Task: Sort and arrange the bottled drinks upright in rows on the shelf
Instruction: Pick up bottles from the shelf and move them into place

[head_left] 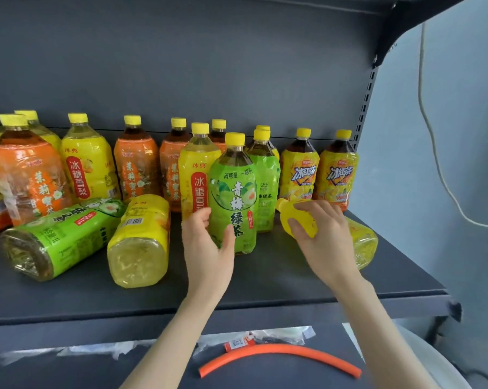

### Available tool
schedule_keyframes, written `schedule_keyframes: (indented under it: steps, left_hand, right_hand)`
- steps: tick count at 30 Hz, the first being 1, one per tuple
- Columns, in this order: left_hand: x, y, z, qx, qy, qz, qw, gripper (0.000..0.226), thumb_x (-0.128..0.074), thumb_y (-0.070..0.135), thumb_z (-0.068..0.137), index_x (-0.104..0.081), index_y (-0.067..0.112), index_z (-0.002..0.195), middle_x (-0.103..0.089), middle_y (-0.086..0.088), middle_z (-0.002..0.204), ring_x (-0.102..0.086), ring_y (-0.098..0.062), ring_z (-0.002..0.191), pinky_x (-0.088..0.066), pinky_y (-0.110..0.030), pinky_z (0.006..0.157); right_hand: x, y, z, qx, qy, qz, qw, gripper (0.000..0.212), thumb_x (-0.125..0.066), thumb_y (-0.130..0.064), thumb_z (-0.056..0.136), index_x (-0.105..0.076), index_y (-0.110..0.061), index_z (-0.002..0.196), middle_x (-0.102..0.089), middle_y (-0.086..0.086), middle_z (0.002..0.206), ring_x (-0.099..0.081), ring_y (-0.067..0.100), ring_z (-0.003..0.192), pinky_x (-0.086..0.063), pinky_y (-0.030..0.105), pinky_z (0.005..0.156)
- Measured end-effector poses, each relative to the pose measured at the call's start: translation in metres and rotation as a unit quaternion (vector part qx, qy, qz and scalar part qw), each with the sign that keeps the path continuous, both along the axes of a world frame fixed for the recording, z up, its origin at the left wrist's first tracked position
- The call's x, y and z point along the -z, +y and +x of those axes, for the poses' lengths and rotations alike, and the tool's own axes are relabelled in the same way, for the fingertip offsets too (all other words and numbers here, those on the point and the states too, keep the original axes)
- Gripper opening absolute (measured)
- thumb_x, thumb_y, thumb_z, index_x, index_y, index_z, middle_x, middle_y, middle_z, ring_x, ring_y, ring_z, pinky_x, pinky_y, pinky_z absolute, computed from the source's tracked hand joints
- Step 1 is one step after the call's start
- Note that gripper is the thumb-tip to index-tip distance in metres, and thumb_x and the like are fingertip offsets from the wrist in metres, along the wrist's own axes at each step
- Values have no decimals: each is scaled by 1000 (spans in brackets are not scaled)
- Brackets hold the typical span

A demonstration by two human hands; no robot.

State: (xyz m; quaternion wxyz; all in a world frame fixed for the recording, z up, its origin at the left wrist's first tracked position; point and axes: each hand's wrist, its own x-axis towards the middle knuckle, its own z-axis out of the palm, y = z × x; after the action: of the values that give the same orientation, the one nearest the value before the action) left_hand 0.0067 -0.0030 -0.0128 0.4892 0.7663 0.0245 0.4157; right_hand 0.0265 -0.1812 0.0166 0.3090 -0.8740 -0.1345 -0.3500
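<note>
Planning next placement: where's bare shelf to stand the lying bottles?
Free: front strip of the shelf along its edge, and the back-right corner beyond the iced-tea bottles. Crowded: left half, where the lying green bottle and lying yellow bottle block the front.

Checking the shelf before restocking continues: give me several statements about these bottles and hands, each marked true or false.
1. The left hand touches the upright green-labelled plastic tea bottle. True.
2. The right hand is empty. False: its fingers grip a lying yellow-labelled plastic bottle.
3. All green-labelled bottles stand upright. False: one green-labelled plastic bottle lies on its side.
4. An orange foam tube lies below the dark grey metal shelf. True.
</note>
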Motion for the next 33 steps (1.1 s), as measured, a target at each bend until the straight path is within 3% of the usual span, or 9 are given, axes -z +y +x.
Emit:
schedule_keyframes:
  steps: [5, 10, 14, 18, 21, 26, 28, 31, 33]
  left_hand:
    - [8, -30, -13, 97, 33, 21, 995, 20, -62, 15, 89, -54, 14, 107, -55, 2, 103, -56, -10, 94, -46, -11, 73]
    - [9, -49, -15, 191, 124, 40, 973, 16, -55, 27, 94, -57, 18, 107, -61, 9, 101, -59, 0, 87, -44, -7, 71]
    - [8, -65, -13, 174, 216, 37, 960, 37, -37, 49, 96, -53, 24, 118, -62, 12, 104, -61, -14, 101, -46, -40, 93]
    - [-1, -80, 0, 169, 289, -19, 942, 69, -22, 67, 91, -43, 20, 136, -60, 5, 116, -55, -23, 115, -36, -47, 104]
    - [-7, -89, 9, 181, 318, -41, 930, 79, -20, 80, 82, -54, 22, 122, -62, 3, 116, -54, -21, 112, -34, -48, 105]
    - [-9, -98, 10, 213, 314, -95, 920, 76, -43, 82, 73, -61, 22, 116, -66, 2, 113, -58, -19, 110, -41, -42, 102]
    - [-8, -99, 8, 239, 278, -137, 920, 60, -53, 68, 81, -60, 20, 117, -68, 4, 109, -63, -10, 101, -49, -30, 90]
    - [-11, -96, -1, 265, 206, -150, 930, 42, -58, 51, 86, -60, 22, 117, -70, 9, 103, -65, 4, 86, -47, -8, 62]
    - [-15, -90, -5, 290, 166, -143, 932, 34, -61, 43, 87, -60, 27, 117, -71, 14, 102, -64, 7, 88, -46, -5, 62]
  right_hand:
    - [-9, -39, 8, 157, 170, -75, 970, 61, -50, -56, 92, -44, -22, 142, -44, 8, 146, -33, 38, 134, -27, 48, 109]
    - [-3, -52, 3, 147, 180, -91, 968, 61, -47, -61, 90, -49, -24, 139, -56, 10, 133, -48, 41, 118, -45, 46, 94]
    - [4, -53, -14, 94, 137, -37, 986, 55, -54, -55, 89, -53, -26, 136, -57, 10, 127, -46, 37, 115, -41, 41, 89]
    - [16, -60, -34, 48, 104, 4, 993, 57, -43, -64, 87, -58, -32, 132, -58, 2, 116, -44, 26, 109, -38, 37, 84]
    - [21, -68, -41, -39, 128, 144, 981, 54, -38, -64, 83, -64, -38, 122, -54, -8, 107, -46, 15, 107, -34, 30, 85]
    - [29, -71, -45, -141, 260, 281, 913, 57, -45, -70, 75, -61, -39, 120, -60, -12, 125, -55, 6, 113, -43, 37, 103]
    - [28, -73, -46, -180, 262, 285, 904, 36, -48, -65, 79, -67, -44, 100, -69, -10, 110, -63, 6, 103, -49, 40, 96]
    - [29, -77, -48, -230, 246, 310, 889, 37, -58, -54, 78, -64, -38, 110, -63, -6, 120, -63, 6, 104, -54, 26, 86]
    - [28, -77, -50, -271, 220, 323, 880, 34, -64, -44, 77, -60, -41, 111, -58, -11, 121, -62, -1, 102, -52, 14, 74]
